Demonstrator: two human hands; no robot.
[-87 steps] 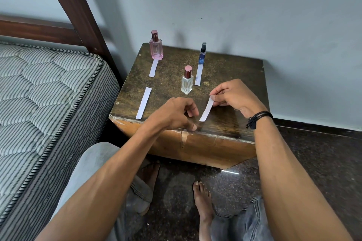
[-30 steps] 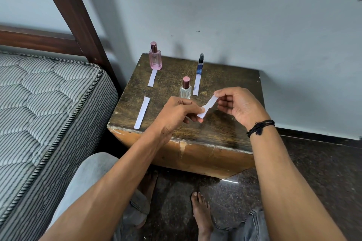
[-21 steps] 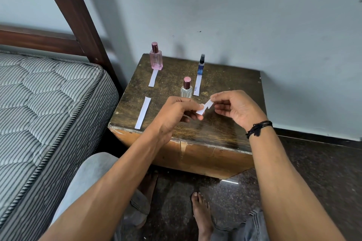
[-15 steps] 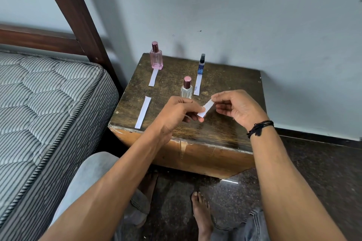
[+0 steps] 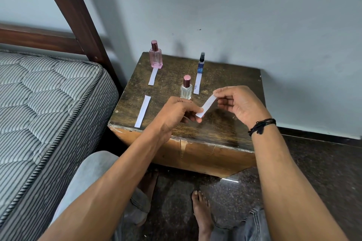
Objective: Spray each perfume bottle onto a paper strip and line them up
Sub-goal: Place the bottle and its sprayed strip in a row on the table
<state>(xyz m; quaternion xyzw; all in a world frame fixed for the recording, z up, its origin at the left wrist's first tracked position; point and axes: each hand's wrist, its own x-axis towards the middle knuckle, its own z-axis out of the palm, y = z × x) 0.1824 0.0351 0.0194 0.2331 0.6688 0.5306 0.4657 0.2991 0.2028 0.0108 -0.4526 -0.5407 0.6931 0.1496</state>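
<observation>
A white paper strip [image 5: 207, 105] is stretched above the wooden table [image 5: 225, 129], pinched at its lower end by my left hand [image 5: 177, 112] and at its upper end by my right hand [image 5: 238, 103]. A clear bottle with a rose cap [image 5: 186, 88] stands just behind my left hand. At the back stands a pink bottle [image 5: 155, 55] with a strip [image 5: 153, 76] in front of it. A slim blue bottle [image 5: 201, 63] at the back has a strip [image 5: 197, 83] in front. Another strip [image 5: 143, 111] lies at the front left.
A striped mattress [image 5: 45, 107] and a dark wooden bed post [image 5: 78, 17] are at the left. A grey wall [image 5: 254, 25] runs right behind the table. My bare feet [image 5: 201, 211] rest on the dark floor below the table's front edge.
The strip has been lifted off the table into both hands, bent briefly between them, and is now pulled out straight. The bottles and other strips have not moved.
</observation>
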